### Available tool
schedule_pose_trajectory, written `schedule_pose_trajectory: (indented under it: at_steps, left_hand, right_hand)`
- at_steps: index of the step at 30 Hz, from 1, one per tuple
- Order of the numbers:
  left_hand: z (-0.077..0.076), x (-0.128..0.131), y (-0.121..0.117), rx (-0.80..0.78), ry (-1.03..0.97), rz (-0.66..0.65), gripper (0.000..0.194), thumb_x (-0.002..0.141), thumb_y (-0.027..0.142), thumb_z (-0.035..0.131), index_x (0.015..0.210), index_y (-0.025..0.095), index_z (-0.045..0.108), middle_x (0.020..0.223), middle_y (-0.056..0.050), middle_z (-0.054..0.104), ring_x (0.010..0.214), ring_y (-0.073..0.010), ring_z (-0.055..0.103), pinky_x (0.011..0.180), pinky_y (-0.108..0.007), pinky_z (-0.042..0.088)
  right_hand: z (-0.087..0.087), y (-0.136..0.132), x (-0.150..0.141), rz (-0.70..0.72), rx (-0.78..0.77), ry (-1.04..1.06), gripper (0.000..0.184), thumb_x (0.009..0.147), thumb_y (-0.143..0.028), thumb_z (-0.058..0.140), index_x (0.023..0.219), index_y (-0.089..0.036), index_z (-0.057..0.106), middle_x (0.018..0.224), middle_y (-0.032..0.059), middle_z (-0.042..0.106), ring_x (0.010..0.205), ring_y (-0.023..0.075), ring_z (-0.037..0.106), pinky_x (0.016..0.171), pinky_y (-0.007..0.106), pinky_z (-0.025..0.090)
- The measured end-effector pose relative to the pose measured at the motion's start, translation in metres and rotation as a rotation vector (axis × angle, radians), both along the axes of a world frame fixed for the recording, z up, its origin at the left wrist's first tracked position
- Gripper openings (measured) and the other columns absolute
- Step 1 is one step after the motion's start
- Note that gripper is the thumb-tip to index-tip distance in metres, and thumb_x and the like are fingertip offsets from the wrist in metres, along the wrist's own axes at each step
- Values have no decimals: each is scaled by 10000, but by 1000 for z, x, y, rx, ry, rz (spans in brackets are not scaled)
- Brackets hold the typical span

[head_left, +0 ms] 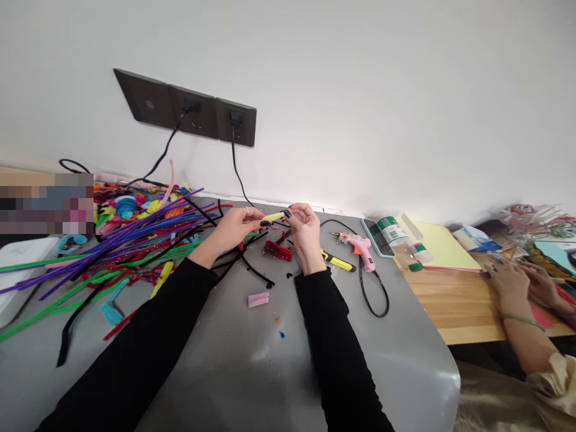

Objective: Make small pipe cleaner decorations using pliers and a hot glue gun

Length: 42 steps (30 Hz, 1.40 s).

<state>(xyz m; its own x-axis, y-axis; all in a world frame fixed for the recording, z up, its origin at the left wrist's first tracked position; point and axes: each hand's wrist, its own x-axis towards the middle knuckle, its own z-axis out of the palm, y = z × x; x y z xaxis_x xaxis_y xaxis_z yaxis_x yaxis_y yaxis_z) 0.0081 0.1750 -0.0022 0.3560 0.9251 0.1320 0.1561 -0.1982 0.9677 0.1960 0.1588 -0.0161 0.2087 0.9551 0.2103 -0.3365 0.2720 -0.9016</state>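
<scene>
Over the far part of the grey table point(252, 360), my left hand point(236, 229) and my right hand point(306, 231) together pinch a short pale-yellow fuzzy piece point(274, 216), one hand at each end. Both arms wear black sleeves. Below the hands lie a red glittery coil point(278, 250) and black pipe cleaners point(252, 267). A small pink piece point(258, 299) rests nearer to me.
A heap of purple, green and red pipe cleaners point(112, 246) covers the left side. A pink glue gun point(362, 247) with a black cord, a yellow cutter point(337, 261), a phone and a bottle point(398, 240) lie to the right. Another person's hands point(517, 279) work at a wooden table.
</scene>
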Motion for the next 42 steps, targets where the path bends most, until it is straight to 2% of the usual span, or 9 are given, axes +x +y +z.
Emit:
schedule_pose_trajectory:
  at_steps: [7,12,16,19,25,30,36,42]
  left_hand:
    - [10,-8,-3,40,78,-62,410,715,578,784,823,185,741,774,-48,765,696,-210,684,667,-314,561]
    - [15,-4,-11,-50,-82,-90,566,711,713,769,881,178,698,850,-98,779,815,-252,735,714,-337,586]
    - [8,5,-11,-77,-237,30,630,672,770,767,852,180,634,780,-86,744,703,-218,705,693,-352,589]
    - [3,9,-9,-53,-279,130,658,664,790,756,874,180,631,796,-96,747,730,-228,711,721,-366,598]
    - [-4,11,-4,-49,-292,164,696,636,794,779,899,167,630,803,-108,760,752,-245,735,749,-393,612]
    - [-5,12,-4,-34,-285,115,677,609,785,800,847,176,622,767,-97,751,727,-240,730,724,-383,611]
    - [0,7,-10,97,-115,32,592,714,760,735,863,193,653,843,-89,766,779,-256,744,781,-396,606]
    - [0,6,-7,85,-117,6,525,751,703,734,845,196,635,828,-91,758,796,-272,744,793,-423,610]
  right_hand:
    - [-1,0,0,-1,2,-15,457,596,-288,844,747,-243,415,735,-44,621,613,116,552,612,271,516]
    - [3,-1,-3,-15,101,-76,443,667,-314,824,750,-245,395,730,-47,590,646,119,559,657,269,511]
    - [4,-3,-8,5,150,-125,392,713,-304,791,733,-243,404,723,-45,560,663,122,553,653,261,494]
    - [3,-5,-11,4,132,-152,377,721,-314,771,738,-248,400,748,-37,569,680,134,556,631,267,495]
    - [4,-6,-10,15,110,-110,418,726,-365,796,765,-251,396,754,-42,560,651,132,576,605,277,512]
    - [4,-5,-8,9,111,-64,438,719,-360,821,766,-249,400,763,-45,567,641,124,583,653,288,538]
    - [4,-5,-5,10,107,-10,443,707,-351,839,758,-240,413,767,-54,545,636,110,578,643,264,507]
    - [3,-4,-6,22,116,-8,459,719,-356,845,758,-242,402,768,-51,533,639,112,561,662,273,506]
